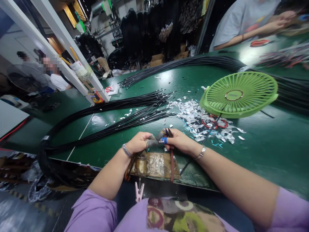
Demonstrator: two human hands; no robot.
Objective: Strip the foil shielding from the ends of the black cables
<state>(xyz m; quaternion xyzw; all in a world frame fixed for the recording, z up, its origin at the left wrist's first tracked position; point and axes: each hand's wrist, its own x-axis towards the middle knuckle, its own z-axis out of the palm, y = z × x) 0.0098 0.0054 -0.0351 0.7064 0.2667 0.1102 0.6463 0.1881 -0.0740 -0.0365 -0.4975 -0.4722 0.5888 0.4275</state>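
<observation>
My left hand (142, 141) and my right hand (181, 140) meet fingertip to fingertip above the near edge of the table. Grey coverings wrap some fingertips, and a blue band circles the right thumb. My left fingers are pinched together; whatever lies between them is too small to make out. A hand tool with dark pointed tips (169, 132) sticks up from my closed right hand, and a reddish-brown strip (172, 166), possibly its handle, hangs below. Under the hands lies a tape-covered block (156, 165). Beyond them, black cables (135, 120) fan out with bare-looking ends.
A green fan (238, 95) stands at right, beside white and blue scraps (195, 116) and red-handled scissors (223, 123). More black cables (183, 62) curve across the back of the green table (101, 154). A white post (70, 48) rises at left. Another person's arm (260, 31) is across the table.
</observation>
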